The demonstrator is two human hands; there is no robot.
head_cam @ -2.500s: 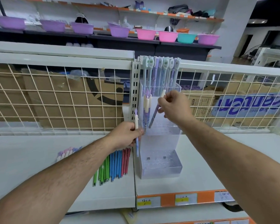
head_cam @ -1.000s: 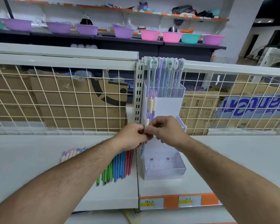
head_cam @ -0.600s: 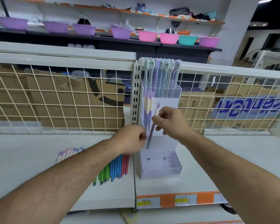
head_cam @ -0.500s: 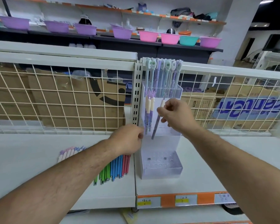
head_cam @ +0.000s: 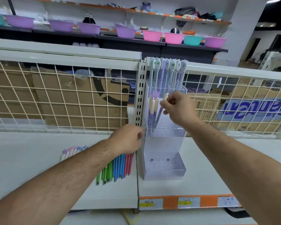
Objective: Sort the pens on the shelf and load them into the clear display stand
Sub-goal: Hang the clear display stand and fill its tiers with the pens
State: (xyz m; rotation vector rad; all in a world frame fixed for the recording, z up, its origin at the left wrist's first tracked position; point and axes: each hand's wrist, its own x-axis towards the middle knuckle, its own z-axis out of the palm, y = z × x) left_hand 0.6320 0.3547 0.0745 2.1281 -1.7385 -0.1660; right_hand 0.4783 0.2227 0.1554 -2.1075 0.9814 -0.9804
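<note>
Lifted away from our left hand (head_cam: 128, 138), our right hand (head_cam: 178, 109) pinches a cream-capped pen (head_cam: 158, 116), tilted, tip in the middle tier of the clear display stand (head_cam: 164, 143); whether our curled left fingers grip anything, we cannot tell.

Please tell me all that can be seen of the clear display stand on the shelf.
The clear display stand is a stepped box, seemingly of transparent plastic, with three tiers rising toward the back. It stands upright on the white shelf. The top tier holds tall pens; the middle tier has a few purple-and-cream pens at its left; the lowest holds no pens and shows rows of holes. The right hand pinches a tilted pen over the middle tier. The left hand lies against the stand's left side.
</note>
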